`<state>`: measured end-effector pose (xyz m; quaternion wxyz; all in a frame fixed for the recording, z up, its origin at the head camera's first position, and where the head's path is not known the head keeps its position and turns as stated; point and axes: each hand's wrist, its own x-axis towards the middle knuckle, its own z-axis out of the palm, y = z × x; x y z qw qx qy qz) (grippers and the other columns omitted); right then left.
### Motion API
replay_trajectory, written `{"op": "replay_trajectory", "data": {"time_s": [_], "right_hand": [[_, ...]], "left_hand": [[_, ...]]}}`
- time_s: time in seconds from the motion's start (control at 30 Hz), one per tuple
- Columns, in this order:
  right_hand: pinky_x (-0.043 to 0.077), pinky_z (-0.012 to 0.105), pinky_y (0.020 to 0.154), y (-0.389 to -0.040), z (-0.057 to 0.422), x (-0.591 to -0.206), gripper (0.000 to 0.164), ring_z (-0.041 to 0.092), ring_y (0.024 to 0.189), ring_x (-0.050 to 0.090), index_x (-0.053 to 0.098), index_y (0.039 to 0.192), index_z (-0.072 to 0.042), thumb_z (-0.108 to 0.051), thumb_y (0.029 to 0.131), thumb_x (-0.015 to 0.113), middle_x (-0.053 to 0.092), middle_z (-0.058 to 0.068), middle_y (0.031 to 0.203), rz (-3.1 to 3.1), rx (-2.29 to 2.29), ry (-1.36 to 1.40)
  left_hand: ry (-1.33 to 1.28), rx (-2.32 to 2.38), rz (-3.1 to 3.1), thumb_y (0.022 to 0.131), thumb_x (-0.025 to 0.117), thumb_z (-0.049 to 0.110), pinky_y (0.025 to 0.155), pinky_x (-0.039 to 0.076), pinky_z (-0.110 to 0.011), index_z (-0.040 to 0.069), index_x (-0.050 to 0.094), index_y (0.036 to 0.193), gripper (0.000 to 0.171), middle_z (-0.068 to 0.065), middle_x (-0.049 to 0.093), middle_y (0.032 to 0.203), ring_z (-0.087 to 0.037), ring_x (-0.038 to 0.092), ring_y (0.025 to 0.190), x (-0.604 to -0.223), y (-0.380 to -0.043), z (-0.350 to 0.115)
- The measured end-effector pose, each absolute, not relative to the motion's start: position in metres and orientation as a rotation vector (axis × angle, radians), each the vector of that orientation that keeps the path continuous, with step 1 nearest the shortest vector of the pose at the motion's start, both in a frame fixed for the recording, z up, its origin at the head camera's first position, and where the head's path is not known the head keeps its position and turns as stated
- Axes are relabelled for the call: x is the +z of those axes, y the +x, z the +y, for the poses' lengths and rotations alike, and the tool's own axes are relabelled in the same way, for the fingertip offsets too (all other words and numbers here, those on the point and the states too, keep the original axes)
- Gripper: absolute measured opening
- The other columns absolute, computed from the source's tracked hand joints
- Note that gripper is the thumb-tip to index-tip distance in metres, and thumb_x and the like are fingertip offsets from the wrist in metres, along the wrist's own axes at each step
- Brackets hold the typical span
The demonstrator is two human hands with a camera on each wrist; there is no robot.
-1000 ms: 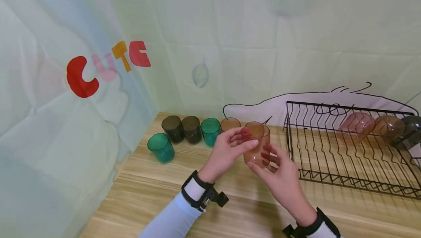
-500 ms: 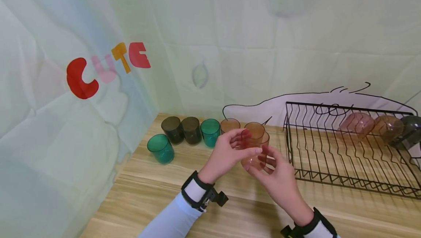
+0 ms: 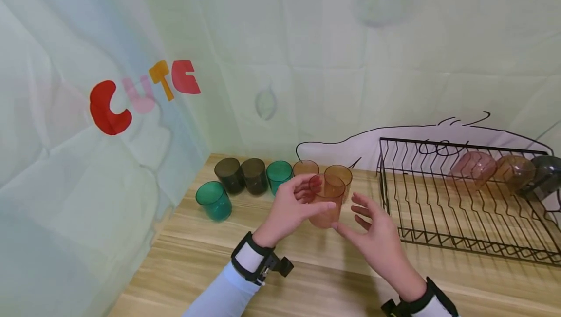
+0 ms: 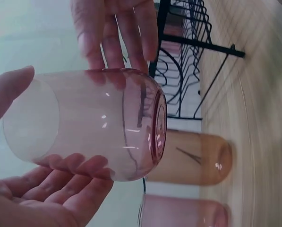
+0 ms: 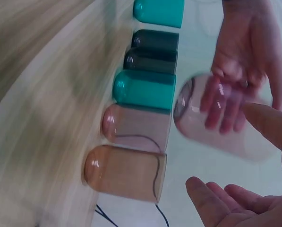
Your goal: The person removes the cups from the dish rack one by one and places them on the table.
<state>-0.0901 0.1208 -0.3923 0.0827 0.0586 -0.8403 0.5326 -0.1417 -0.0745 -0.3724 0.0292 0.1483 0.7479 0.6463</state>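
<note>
My left hand [image 3: 289, 207] grips a clear pink tumbler [image 3: 325, 215] by its side, thumb at the rim and fingers behind the wall. The tumbler is held above the table, its base towards the wood in the left wrist view. To its right my right hand [image 3: 379, 239] has its fingers spread and bent a little, holding nothing, the thumb tip close to the tumbler's base. Just behind the held tumbler stand an amber tumbler [image 5: 126, 172] and another pink tumbler [image 5: 138, 127], both upright.
Left along the row come a teal tumbler [image 3: 279, 175] and two dark grey tumblers [image 3: 254, 176]. A second teal tumbler [image 3: 215, 202] stands in front of them. At right is a black wire rack [image 3: 438, 210] holding a pink, an amber and a dark tumbler. A fabric backdrop closes the rear.
The left hand has moved the pink tumbler slightly left. The right hand has let go of it and drawn apart, its fingers off the wall. The standing tumblers have stayed put.
</note>
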Motion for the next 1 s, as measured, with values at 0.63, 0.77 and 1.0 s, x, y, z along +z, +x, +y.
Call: {"op": "replay_trajectory", "data": {"time_s": [0.63,0.77,1.0], "right_hand": [[0.048,0.038,0.095,-0.097,0.153,-0.384,0.077,0.028,0.12,0.053,0.042,0.137,-0.007,-0.042,0.076,0.075,0.049,0.012,0.137,-2.531,1.37,0.131],[0.049,0.036,0.093,-0.098,0.155,-0.385,0.077,0.028,0.119,0.053,0.043,0.137,-0.007,-0.043,0.076,0.074,0.05,0.012,0.136,-2.54,1.328,0.119],[0.049,0.04,0.093,-0.099,0.16,-0.386,0.077,0.032,0.119,0.053,0.043,0.136,-0.005,-0.042,0.076,0.074,0.05,0.014,0.136,-2.542,1.276,0.113]], "left_hand": [[-0.178,2.081,2.733,0.066,0.084,0.035,0.095,0.046,-0.038,0.01,0.047,0.122,0.072,-0.009,0.056,0.117,-0.024,0.056,0.109,-0.426,-0.133,-0.16],[-0.35,2.029,2.904,0.067,0.084,0.038,0.093,0.044,-0.037,0.01,0.046,0.122,0.072,-0.006,0.054,0.117,-0.021,0.054,0.108,-0.434,-0.135,-0.169],[-0.494,2.005,2.953,0.069,0.082,0.036,0.091,0.041,-0.034,0.009,0.044,0.124,0.072,-0.008,0.053,0.117,-0.021,0.053,0.106,-0.441,-0.139,-0.174]]}}
